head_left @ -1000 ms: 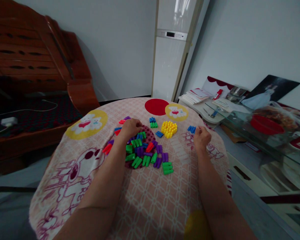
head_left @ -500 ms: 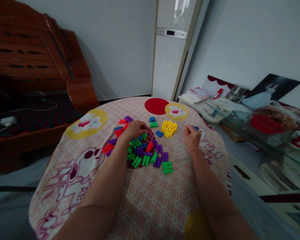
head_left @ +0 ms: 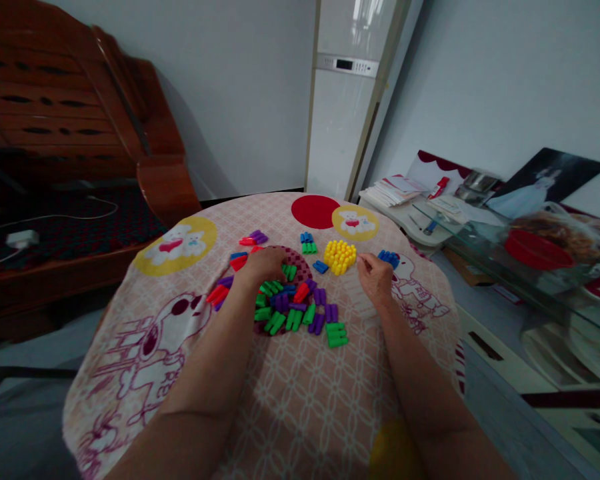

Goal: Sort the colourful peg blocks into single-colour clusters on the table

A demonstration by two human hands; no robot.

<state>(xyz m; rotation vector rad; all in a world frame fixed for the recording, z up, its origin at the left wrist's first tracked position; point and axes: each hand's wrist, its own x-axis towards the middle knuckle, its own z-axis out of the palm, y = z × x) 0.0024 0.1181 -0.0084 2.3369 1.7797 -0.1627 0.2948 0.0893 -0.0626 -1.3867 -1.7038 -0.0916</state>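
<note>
Two hands over coloured pieces

The left hand reaches into the mixed pieces, left of the tablecloth's centre; its grip is hidden. The right hand is narrow, contents unclear, between the yellow cluster and blue pieces towards the right edge. Close-packed pieces seem to call for fingertip precision; the widest gap lies nearside, between the forearms.

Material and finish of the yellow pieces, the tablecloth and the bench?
Yellow pieces: probably molded plastic, going by the saturated, uniform color; finish unclear at this size.
Tablecloth: seems soft, plush fabric, matte; fuzzy edge and drape suggest it.
Bench: looks like wood, likely varnished; reddish brown with glossy highlights along the armrest.
</note>
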